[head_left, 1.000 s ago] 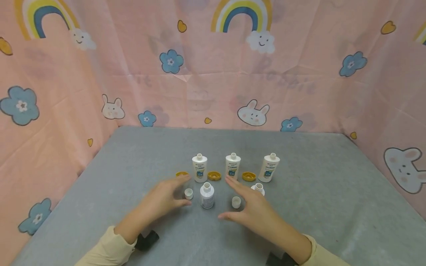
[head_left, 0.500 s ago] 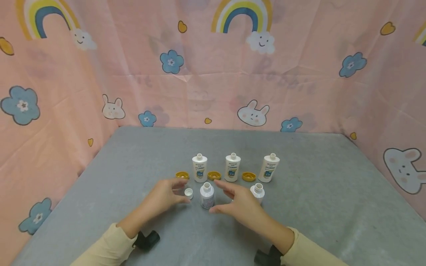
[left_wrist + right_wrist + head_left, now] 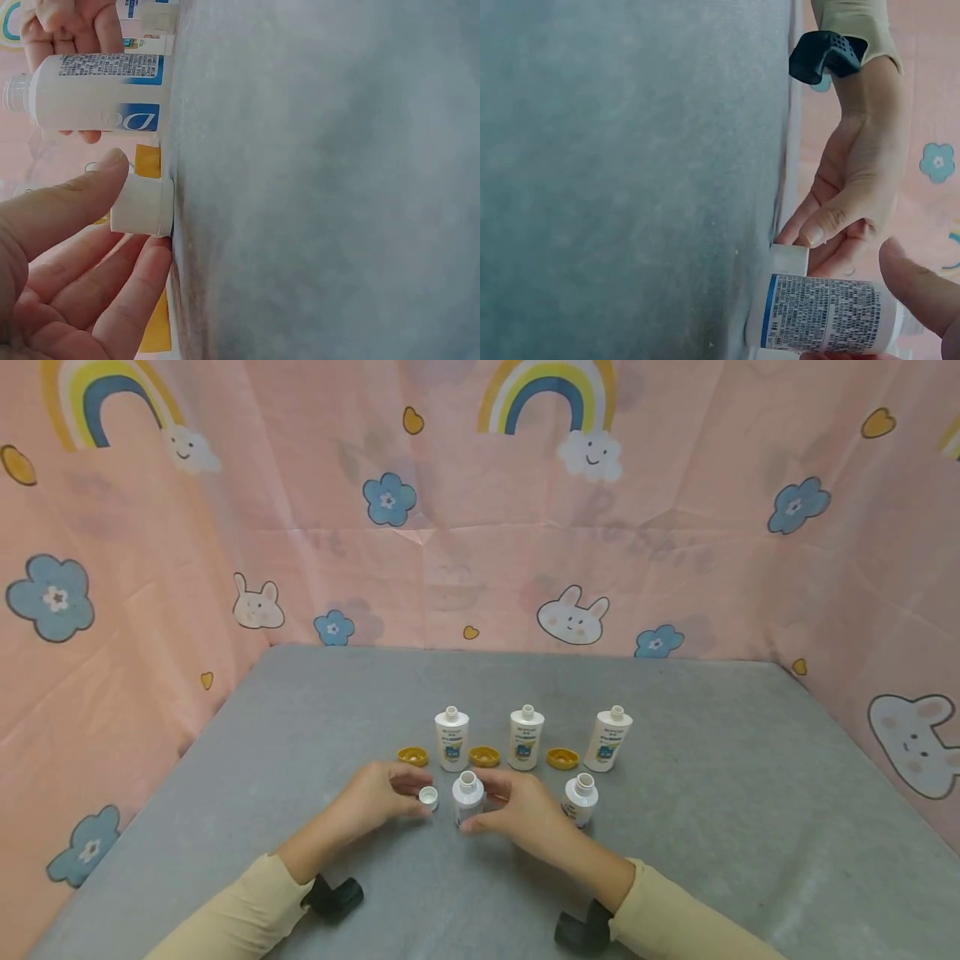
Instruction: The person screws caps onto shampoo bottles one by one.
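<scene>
A small white bottle cap (image 3: 428, 798) stands on the table, between the thumb and fingertips of my left hand (image 3: 378, 797), which pinch it at its sides. Just right of it, an uncapped white bottle (image 3: 101, 94) stands upright. My right hand (image 3: 528, 814) surrounds this bottle (image 3: 825, 315): its fingers reach along the far side, while the thumb (image 3: 922, 289) extends past the shoulder, seemingly without pressing. A second uncapped white bottle (image 3: 581, 797) is partly behind my right forearm. The loose cap near it is hidden by my right hand in the head view.
Behind my hands stand three taller white bottles without caps, at left (image 3: 452, 743), middle (image 3: 525, 743) and right (image 3: 607, 743). Yellow caps lie beside them, at left (image 3: 413, 756), middle (image 3: 483, 757) and right (image 3: 562, 758). A pink printed cloth (image 3: 450, 560) encloses the grey table (image 3: 337, 693).
My right hand has moved left from beside the loose cap to around the nearer bottle. The left hand's fingers have closed in on the white cap.
</scene>
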{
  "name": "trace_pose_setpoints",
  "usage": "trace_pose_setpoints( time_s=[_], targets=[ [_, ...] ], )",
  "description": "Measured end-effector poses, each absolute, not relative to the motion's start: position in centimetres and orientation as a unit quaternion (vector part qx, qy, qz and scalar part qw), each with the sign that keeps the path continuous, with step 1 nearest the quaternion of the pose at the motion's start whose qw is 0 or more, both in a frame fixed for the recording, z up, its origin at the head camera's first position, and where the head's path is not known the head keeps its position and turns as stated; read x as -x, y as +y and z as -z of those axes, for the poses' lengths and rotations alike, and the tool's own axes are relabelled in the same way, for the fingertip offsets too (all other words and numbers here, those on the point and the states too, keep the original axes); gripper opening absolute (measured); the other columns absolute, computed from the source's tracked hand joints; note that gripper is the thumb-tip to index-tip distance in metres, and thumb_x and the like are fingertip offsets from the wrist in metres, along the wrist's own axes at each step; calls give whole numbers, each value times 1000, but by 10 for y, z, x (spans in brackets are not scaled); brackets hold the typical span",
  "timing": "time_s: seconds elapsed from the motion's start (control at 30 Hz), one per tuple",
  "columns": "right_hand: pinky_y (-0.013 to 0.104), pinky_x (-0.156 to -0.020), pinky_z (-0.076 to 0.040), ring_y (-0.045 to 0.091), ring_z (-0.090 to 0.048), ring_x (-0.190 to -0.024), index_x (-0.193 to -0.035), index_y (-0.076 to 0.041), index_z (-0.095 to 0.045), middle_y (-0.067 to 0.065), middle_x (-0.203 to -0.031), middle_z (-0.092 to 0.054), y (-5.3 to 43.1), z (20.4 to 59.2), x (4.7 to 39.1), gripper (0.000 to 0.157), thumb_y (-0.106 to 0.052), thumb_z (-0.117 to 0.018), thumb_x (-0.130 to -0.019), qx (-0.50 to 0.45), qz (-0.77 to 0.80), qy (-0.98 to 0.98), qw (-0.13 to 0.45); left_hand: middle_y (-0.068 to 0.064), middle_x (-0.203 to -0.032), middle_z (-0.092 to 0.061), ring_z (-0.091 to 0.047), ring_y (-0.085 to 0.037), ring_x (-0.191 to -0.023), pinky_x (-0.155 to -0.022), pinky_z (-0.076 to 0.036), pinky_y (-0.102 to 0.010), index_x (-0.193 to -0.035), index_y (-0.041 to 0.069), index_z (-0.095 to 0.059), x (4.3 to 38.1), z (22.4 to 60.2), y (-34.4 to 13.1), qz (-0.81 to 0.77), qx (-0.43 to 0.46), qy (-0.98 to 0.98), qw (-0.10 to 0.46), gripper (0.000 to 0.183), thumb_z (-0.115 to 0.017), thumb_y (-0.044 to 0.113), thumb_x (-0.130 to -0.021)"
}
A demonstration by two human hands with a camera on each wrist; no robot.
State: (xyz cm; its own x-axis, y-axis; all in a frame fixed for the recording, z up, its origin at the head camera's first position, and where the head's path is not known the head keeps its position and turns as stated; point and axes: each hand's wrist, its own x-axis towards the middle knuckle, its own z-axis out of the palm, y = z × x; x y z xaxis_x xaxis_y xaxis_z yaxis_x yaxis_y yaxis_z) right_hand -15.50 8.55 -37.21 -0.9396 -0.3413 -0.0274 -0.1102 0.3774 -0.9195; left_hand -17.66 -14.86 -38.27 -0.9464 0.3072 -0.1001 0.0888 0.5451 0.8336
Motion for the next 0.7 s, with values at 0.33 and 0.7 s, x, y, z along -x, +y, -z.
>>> trace_pose_setpoints(
  time_s=[0.33,0.7],
  targets=[
    [40,-96,-56,31,-67,-116,-126,1,-66,15,-125,-70,84,377,161,54,-12,-85,-77,134,538,825,107,-8,-108,-75,-67,-16,-100,-85,-56,-34,-107,6,-76,180,385,-148,-455,-110,875,125,32,-85,14,-77],
    [39,-96,-57,28,-67,-118,-117,-3,-70,10,-120,-72,96,355,160,44,-15,-85,-78,105,564,811,112,-6,-106,-76,-70,-15,-97,-83,-56,-30,-106,9,-76,182,366,-143,-496,-84,855,128,30,-84,19,-79]
  ],
)
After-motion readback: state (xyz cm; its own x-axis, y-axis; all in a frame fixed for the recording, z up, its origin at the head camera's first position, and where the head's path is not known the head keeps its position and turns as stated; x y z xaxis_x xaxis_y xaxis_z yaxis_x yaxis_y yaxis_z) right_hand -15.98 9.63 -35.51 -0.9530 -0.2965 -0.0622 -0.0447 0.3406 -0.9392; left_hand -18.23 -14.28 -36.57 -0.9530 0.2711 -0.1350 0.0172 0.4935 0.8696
